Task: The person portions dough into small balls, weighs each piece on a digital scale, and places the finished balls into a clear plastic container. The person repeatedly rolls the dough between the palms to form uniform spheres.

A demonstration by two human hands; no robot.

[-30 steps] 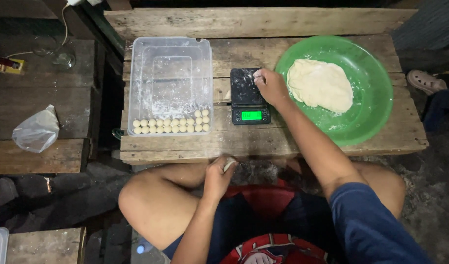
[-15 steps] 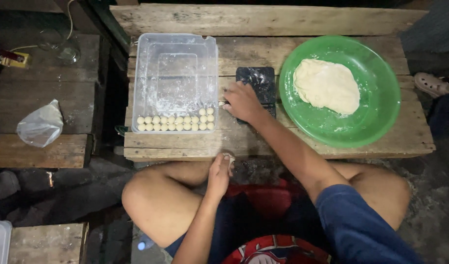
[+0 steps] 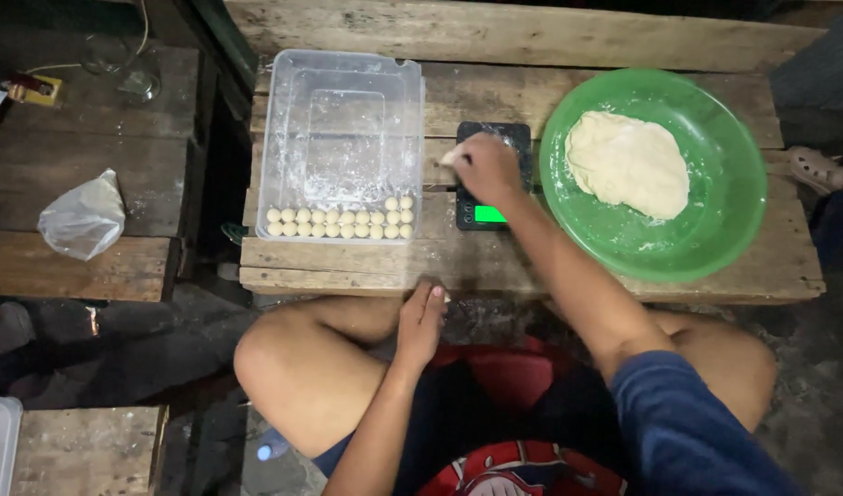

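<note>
A rough wooden counter [image 3: 348,266] carried everything. The right hand [image 3: 484,168] hovered over the small black scale [image 3: 491,179], its grip pinching a tiny pale dough piece [image 3: 449,157] at the fingertips. The left hand [image 3: 421,321] rested at the counter's edge, released and empty. Round dough balls [image 3: 339,223] lined the clear tub [image 3: 343,101].

On the wooden table [image 3: 623,37], the scale [image 3: 491,174] sits centre; the container [image 3: 343,138] at its nine o'clock holds dough balls [image 3: 340,218], the bowl [image 3: 715,230] at three o'clock holds dough [image 3: 628,163].
</note>
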